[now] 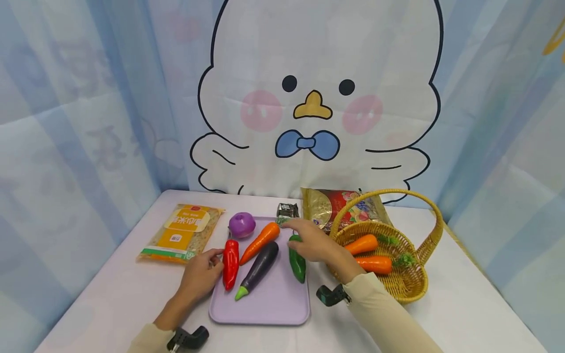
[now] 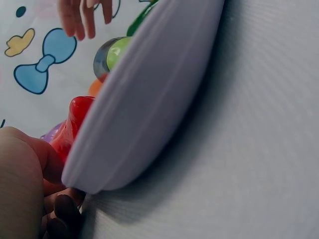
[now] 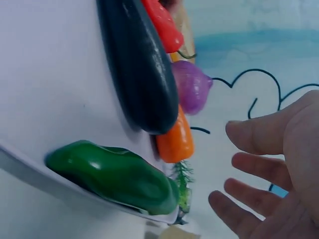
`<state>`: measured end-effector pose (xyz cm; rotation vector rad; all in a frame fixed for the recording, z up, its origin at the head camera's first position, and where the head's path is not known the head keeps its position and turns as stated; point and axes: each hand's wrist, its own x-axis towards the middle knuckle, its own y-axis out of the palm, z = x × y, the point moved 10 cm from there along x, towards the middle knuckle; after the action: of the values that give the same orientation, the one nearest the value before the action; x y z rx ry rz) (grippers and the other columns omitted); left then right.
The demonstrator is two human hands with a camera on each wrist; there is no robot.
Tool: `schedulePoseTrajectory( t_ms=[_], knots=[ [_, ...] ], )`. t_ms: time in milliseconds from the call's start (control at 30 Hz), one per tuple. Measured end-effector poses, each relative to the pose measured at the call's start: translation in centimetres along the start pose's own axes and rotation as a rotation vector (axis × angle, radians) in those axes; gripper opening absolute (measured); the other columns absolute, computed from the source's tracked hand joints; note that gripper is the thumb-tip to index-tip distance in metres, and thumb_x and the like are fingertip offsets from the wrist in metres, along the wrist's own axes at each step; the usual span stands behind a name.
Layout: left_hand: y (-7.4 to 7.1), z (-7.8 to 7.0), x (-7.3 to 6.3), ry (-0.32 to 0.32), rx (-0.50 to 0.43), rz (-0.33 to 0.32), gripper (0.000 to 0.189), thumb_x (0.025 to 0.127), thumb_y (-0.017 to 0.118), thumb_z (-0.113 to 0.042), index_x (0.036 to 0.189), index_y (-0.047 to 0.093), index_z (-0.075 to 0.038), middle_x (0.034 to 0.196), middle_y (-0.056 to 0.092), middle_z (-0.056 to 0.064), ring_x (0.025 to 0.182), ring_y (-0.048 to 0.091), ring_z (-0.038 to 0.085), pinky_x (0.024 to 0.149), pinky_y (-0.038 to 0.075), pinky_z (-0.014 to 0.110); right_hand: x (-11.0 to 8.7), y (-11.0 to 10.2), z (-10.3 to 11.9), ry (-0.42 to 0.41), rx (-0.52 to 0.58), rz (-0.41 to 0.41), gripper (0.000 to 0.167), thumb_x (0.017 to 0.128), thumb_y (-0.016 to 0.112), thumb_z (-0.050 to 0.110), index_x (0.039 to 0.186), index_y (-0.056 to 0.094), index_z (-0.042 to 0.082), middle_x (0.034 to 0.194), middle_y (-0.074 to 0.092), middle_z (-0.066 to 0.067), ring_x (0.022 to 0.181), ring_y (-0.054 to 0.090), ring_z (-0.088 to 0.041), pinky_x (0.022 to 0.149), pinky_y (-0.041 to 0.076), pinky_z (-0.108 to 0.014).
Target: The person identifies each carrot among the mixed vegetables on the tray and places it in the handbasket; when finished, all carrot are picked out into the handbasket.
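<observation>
My left hand (image 1: 200, 274) is at the left edge of a lilac tray (image 1: 282, 311); its thumb and curled fingers pinch the rim beside a red pepper (image 1: 230, 264). Above the tray's right side hovers my right hand (image 1: 311, 240), fingers spread and apart from the vegetables in the right wrist view. Below it, a green pepper (image 3: 114, 174) lies along the tray's right edge. An eggplant (image 1: 260, 267) lies diagonally mid-tray, with a carrot (image 1: 261, 242) behind it. A purple onion (image 1: 242, 225) sits at the back left corner.
To the right stands a yellow wicker basket (image 1: 408, 291) with a tall handle, holding carrots (image 1: 375, 264). Behind it lies a gold and red packet (image 1: 318, 208). A small dark packet (image 1: 288, 210) is behind the tray, and a bag of grain (image 1: 183, 233) lies at left.
</observation>
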<state>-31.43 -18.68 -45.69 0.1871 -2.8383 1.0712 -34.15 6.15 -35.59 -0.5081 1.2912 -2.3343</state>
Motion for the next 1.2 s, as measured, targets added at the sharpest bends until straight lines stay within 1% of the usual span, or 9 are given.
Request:
schedulePoseTrajectory(
  t_ms=[133,267,367,533,700,800,933,1033,1200],
  knots=[
    [0.1,0.0,0.0,0.005,0.009,-0.003,0.039,0.09,0.059,-0.009,0.127,0.067,0.0,0.085,0.061,0.004,0.063,0.049,0.016,0.055,0.041,0.024,0.8,0.7,0.4,-0.033,-0.04,-0.005,0.048,0.094,0.065,0.005,0.142,0.057,0.004,0.145,0.055,-0.015,0.137,0.048,-0.035,0.113,0.037,-0.052],
    [0.1,0.1,0.0,-0.001,0.016,-0.003,0.039,0.09,0.059,-0.01,0.127,0.067,0.0,0.086,0.062,0.004,0.064,0.05,0.016,0.056,0.042,0.024,1.7,1.6,0.9,-0.063,-0.147,0.001,0.048,0.094,0.063,0.003,0.142,0.057,0.006,0.145,0.055,-0.015,0.138,0.047,-0.035,0.115,0.035,-0.051],
    [0.0,0.0,-0.1,-0.006,0.013,-0.003,0.04,0.09,0.06,-0.01,0.127,0.067,0.0,0.086,0.062,0.004,0.064,0.05,0.016,0.056,0.042,0.025,2.3,2.1,1.0,-0.07,-0.2,0.001,0.048,0.094,0.062,0.001,0.141,0.057,0.007,0.145,0.055,-0.014,0.138,0.047,-0.034,0.116,0.035,-0.049],
    [-0.1,-0.2,-0.1,0.004,0.016,0.0,0.039,0.09,0.059,-0.009,0.127,0.067,0.0,0.085,0.062,0.005,0.065,0.05,0.016,0.057,0.042,0.025,3.3,2.6,0.7,-0.047,-0.233,0.009,0.048,0.094,0.059,-0.001,0.141,0.057,0.008,0.144,0.056,-0.013,0.138,0.047,-0.032,0.116,0.034,-0.046],
    [-0.1,-0.2,-0.1,0.01,0.016,0.003,0.039,0.09,0.059,-0.009,0.127,0.067,0.0,0.084,0.061,0.005,0.066,0.049,0.016,0.058,0.041,0.025,4.4,3.4,-0.4,-0.022,-0.25,0.028,0.048,0.093,0.06,0.0,0.14,0.059,0.009,0.141,0.059,-0.01,0.136,0.049,-0.029,0.116,0.035,-0.044],
    [-0.1,-0.1,-0.1,0.009,0.011,0.007,0.039,0.09,0.059,-0.009,0.127,0.067,0.0,0.084,0.061,0.005,0.065,0.049,0.016,0.058,0.041,0.025,5.0,4.0,-0.9,-0.023,-0.253,0.032,0.046,0.09,0.062,-0.002,0.135,0.063,0.01,0.134,0.064,-0.007,0.131,0.054,-0.027,0.114,0.038,-0.042],
    [0.0,0.1,-0.1,0.003,0.014,0.01,0.039,0.09,0.059,-0.009,0.127,0.067,-0.001,0.084,0.061,0.004,0.064,0.049,0.016,0.057,0.041,0.025,5.6,4.6,-1.1,-0.052,-0.282,0.04,0.044,0.088,0.066,-0.002,0.129,0.066,0.012,0.128,0.067,-0.005,0.125,0.057,-0.025,0.112,0.04,-0.04],
    [0.0,0.1,-0.1,0.001,0.015,0.008,0.039,0.09,0.059,-0.01,0.127,0.068,-0.001,0.084,0.061,0.004,0.064,0.05,0.016,0.057,0.042,0.025,6.0,5.0,-0.9,-0.071,-0.324,0.064,0.046,0.088,0.066,-0.001,0.133,0.065,0.011,0.132,0.066,-0.005,0.129,0.056,-0.026,0.114,0.038,-0.04],
    [0.1,0.0,0.0,-0.003,0.011,0.008,0.039,0.09,0.059,-0.011,0.127,0.067,-0.001,0.084,0.061,0.004,0.064,0.05,0.017,0.057,0.042,0.025,6.9,5.5,-1.1,-0.043,-0.333,0.113,0.052,0.09,0.06,-0.002,0.141,0.061,0.012,0.143,0.059,-0.005,0.136,0.052,-0.027,0.115,0.036,-0.04]
  ],
)
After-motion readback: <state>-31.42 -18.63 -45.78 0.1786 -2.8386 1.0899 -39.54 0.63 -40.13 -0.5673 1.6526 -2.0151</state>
